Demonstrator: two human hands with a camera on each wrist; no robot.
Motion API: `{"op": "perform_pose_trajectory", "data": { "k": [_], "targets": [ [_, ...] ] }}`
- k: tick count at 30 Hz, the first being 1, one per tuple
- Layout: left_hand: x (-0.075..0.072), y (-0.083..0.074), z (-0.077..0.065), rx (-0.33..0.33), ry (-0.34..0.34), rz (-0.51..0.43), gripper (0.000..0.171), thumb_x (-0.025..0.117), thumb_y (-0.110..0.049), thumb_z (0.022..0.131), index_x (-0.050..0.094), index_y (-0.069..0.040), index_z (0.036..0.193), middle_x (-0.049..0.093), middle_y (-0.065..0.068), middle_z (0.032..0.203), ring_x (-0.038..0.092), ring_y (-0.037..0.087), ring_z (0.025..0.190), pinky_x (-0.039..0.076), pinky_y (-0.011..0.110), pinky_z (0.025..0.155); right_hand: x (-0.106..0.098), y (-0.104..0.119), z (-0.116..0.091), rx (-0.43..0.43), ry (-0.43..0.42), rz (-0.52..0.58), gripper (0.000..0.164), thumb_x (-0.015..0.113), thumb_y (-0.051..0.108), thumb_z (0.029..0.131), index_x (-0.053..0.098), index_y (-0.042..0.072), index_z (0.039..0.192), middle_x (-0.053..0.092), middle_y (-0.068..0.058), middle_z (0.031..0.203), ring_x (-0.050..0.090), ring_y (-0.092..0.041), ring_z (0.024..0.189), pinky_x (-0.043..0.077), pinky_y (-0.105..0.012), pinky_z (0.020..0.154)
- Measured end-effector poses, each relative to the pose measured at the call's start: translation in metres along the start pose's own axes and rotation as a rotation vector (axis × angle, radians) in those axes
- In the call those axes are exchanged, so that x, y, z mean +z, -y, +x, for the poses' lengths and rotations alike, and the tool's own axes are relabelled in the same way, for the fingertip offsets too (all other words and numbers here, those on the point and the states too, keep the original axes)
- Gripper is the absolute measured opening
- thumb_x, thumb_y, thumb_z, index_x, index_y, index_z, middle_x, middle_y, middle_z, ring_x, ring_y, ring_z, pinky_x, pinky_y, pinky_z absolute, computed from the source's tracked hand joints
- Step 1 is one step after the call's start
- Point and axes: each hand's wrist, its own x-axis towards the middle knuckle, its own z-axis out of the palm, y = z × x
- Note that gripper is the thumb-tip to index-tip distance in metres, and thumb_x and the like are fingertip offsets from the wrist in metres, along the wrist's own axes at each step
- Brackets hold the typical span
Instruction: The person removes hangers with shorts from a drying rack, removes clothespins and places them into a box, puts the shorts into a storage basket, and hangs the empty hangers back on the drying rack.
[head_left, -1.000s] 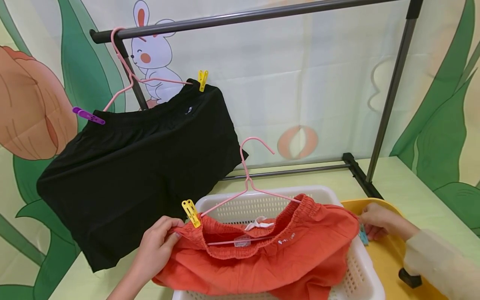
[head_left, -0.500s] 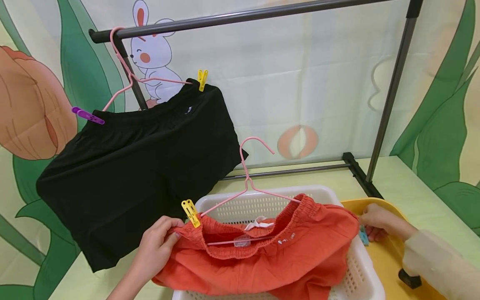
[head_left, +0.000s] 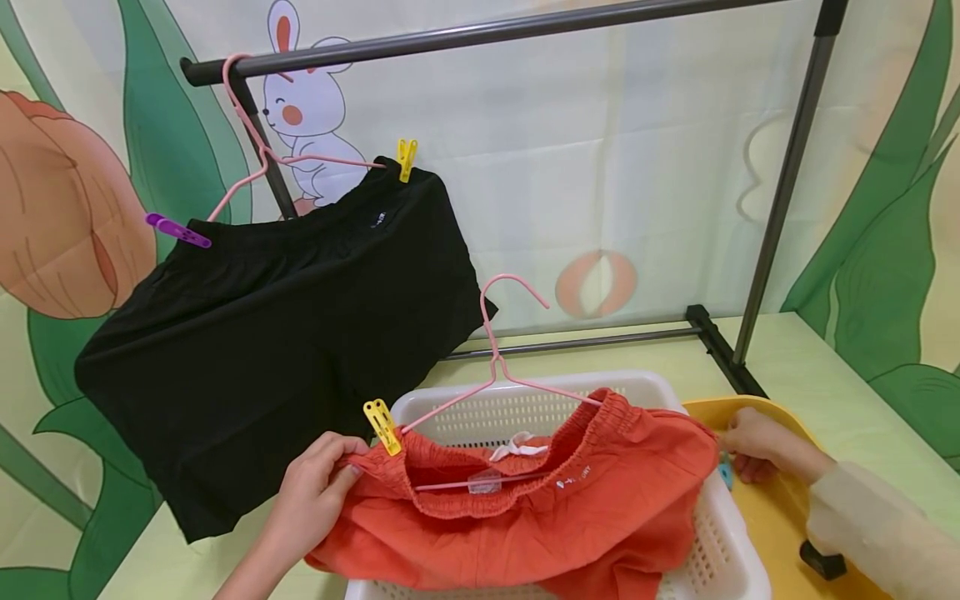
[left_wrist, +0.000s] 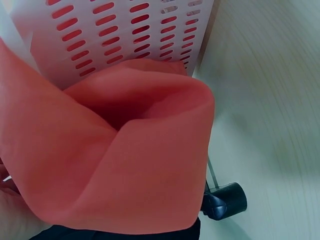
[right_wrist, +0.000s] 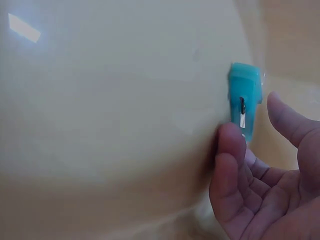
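Note:
Orange-red shorts (head_left: 525, 517) with an elastic waist and white drawstring are spread over a white perforated basket (head_left: 645, 383). A pink hanger (head_left: 495, 358) runs through their waistband, and a yellow clothespin (head_left: 383, 427) clips the waist's left end to it. My left hand (head_left: 315, 487) pinches the shorts just beside that clothespin. In the left wrist view, the folded shorts (left_wrist: 140, 165) hide most of this hand. My right hand (head_left: 757, 446) is inside a yellow tub (head_left: 780, 525). Its fingertips touch the lower end of a teal clothespin (right_wrist: 244, 95), while the thumb stands apart from it.
Black shorts (head_left: 300, 333) hang at left from another pink hanger, held by a purple clothespin (head_left: 177, 230) and a yellow one. The dark metal rack (head_left: 487, 33) spans the table (head_left: 825, 358). A dark clip-like object (head_left: 822, 560) lies at the tub's lower right.
Less of the teal clothespin shows below my right hand in the head view, and that hand has shifted only slightly. The left hand and the orange shorts stay where they were.

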Motion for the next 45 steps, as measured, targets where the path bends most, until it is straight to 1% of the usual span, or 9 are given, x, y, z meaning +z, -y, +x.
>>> {"op": "perform_pose_trajectory", "data": {
  "k": [8, 11, 15, 18, 22, 28, 33, 41, 45],
  "targets": [
    [0.0, 0.0, -0.001, 0.012, -0.013, 0.008, 0.02, 0.057, 0.008, 0.078, 0.062, -0.01, 0.086, 0.054, -0.004, 0.082, 0.047, 0.006, 0.072, 0.046, 0.018, 0.065, -0.008, 0.002, -0.002, 0.034, 0.024, 0.038, 0.034, 0.057, 0.033, 0.083, 0.048, 0.003, 0.07, 0.049, 0.0, 0.051, 0.053, -0.013, 0.043, 0.044, -0.022, 0.045],
    [0.0, 0.0, -0.001, 0.01, -0.013, 0.007, 0.02, 0.057, 0.008, 0.078, 0.062, -0.01, 0.086, 0.054, -0.004, 0.082, 0.047, 0.006, 0.072, 0.046, 0.018, 0.065, -0.011, 0.006, -0.004, 0.019, 0.045, 0.057, 0.036, 0.058, 0.037, 0.082, 0.047, 0.004, 0.071, 0.048, 0.0, 0.051, 0.051, -0.013, 0.044, 0.042, -0.022, 0.045],
    [0.001, 0.001, -0.001, 0.011, -0.015, 0.01, 0.021, 0.057, 0.008, 0.078, 0.062, -0.011, 0.086, 0.054, -0.004, 0.082, 0.047, 0.006, 0.072, 0.046, 0.018, 0.066, -0.017, 0.01, -0.009, -0.017, 0.087, 0.1, 0.038, 0.057, 0.037, 0.083, 0.046, 0.001, 0.082, 0.048, 0.0, 0.056, 0.051, -0.013, 0.047, 0.044, -0.023, 0.048],
    [0.001, 0.002, -0.001, 0.008, -0.015, 0.012, 0.021, 0.057, 0.008, 0.078, 0.062, -0.011, 0.086, 0.054, -0.005, 0.082, 0.047, 0.007, 0.073, 0.046, 0.018, 0.066, -0.023, 0.012, -0.01, -0.046, 0.144, 0.148, 0.04, 0.055, 0.038, 0.084, 0.044, 0.0, 0.087, 0.05, 0.001, 0.057, 0.052, -0.012, 0.049, 0.045, -0.023, 0.05],
    [0.001, 0.002, 0.0, 0.008, -0.013, 0.008, 0.021, 0.057, 0.008, 0.078, 0.062, -0.011, 0.086, 0.054, -0.004, 0.083, 0.048, 0.007, 0.073, 0.046, 0.018, 0.066, -0.029, 0.016, -0.013, -0.089, 0.178, 0.161, 0.035, 0.053, 0.038, 0.085, 0.043, 0.004, 0.084, 0.052, 0.002, 0.059, 0.052, -0.011, 0.052, 0.046, -0.024, 0.052],
    [0.002, 0.002, 0.0, 0.012, -0.011, 0.006, 0.021, 0.057, 0.008, 0.078, 0.062, -0.01, 0.086, 0.054, -0.004, 0.083, 0.048, 0.007, 0.074, 0.047, 0.018, 0.067, -0.034, 0.025, -0.02, -0.109, 0.126, 0.144, 0.035, 0.052, 0.035, 0.087, 0.047, 0.0, 0.089, 0.052, -0.002, 0.064, 0.051, -0.014, 0.054, 0.046, -0.026, 0.052],
    [0.002, 0.002, 0.0, 0.011, -0.007, 0.003, 0.021, 0.057, 0.008, 0.078, 0.062, -0.01, 0.086, 0.054, -0.004, 0.083, 0.048, 0.008, 0.075, 0.047, 0.018, 0.067, -0.043, 0.035, -0.026, -0.13, 0.116, 0.136, 0.043, 0.051, 0.039, 0.087, 0.047, -0.002, 0.098, 0.053, -0.004, 0.069, 0.051, -0.015, 0.058, 0.047, -0.026, 0.055],
    [0.001, 0.002, 0.0, 0.004, 0.0, 0.003, 0.02, 0.057, 0.008, 0.079, 0.062, -0.01, 0.087, 0.055, -0.004, 0.084, 0.049, 0.008, 0.075, 0.047, 0.018, 0.067, -0.059, 0.054, -0.041, -0.211, 0.079, 0.128, 0.045, 0.049, 0.041, 0.087, 0.047, -0.003, 0.099, 0.055, -0.005, 0.075, 0.054, -0.016, 0.063, 0.049, -0.029, 0.059],
    [0.001, 0.002, 0.0, 0.009, -0.001, 0.006, 0.02, 0.057, 0.008, 0.078, 0.062, -0.009, 0.086, 0.055, -0.004, 0.084, 0.048, 0.008, 0.074, 0.047, 0.018, 0.067, -0.064, 0.064, -0.047, -0.258, 0.055, 0.141, 0.041, 0.049, 0.038, 0.088, 0.047, -0.002, 0.096, 0.054, -0.005, 0.074, 0.055, -0.015, 0.062, 0.05, -0.028, 0.058]
  ]
}}
